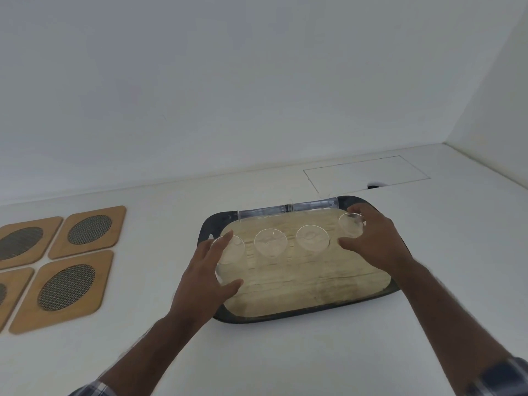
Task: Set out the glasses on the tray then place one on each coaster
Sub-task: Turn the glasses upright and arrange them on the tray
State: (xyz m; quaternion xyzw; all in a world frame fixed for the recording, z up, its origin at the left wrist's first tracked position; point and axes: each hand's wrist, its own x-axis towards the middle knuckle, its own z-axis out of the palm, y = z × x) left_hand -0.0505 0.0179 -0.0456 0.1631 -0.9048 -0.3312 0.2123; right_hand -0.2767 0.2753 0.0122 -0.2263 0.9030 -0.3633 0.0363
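Currently four clear glasses stand in a row on the tray (300, 312). Left hand (204, 277) is spread wide around the leftmost glass (233, 248), fingers at its far rim, thumb on the near side; can't tell if it's touching. Right hand (374, 242) cups the rightmost glass (352, 224) between thumb and fingers. Four coasters (61, 291) lie well left of the tray, bare.

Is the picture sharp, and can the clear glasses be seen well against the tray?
Head view: soft, even light, slight motion blur on the coasters and both sleeves; wide-angle bends the counter edge; the glasses show mostly as faint rims on the tray.
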